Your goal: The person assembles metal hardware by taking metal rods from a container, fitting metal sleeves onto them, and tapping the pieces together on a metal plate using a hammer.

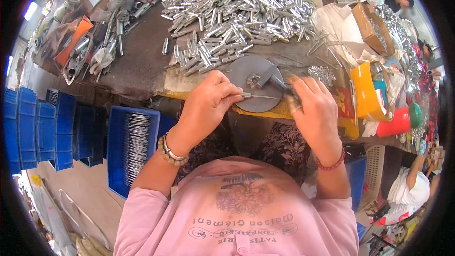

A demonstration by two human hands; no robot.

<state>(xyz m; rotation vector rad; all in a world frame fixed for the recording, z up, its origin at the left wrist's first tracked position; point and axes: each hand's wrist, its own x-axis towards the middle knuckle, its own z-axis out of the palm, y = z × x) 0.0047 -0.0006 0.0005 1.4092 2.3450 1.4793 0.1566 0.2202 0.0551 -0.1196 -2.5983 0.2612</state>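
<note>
Between the fingertips of my left hand is a slim metal rod, its thicker sleeve end in the pinch and its thin end pointing right. The rod passes over the near part of a round grey metal plate at the bench edge. My right hand, blurred, is closed round a dark hammer-like tool at the plate's right side; its exact kind is unclear. A small ring-shaped metal part lies on the plate between both hands.
Beyond the plate spreads a big heap of metal sleeves. Small metal pieces and a yellow box lie right. A blue crate of metal rods stands below left. Another person is at the far right.
</note>
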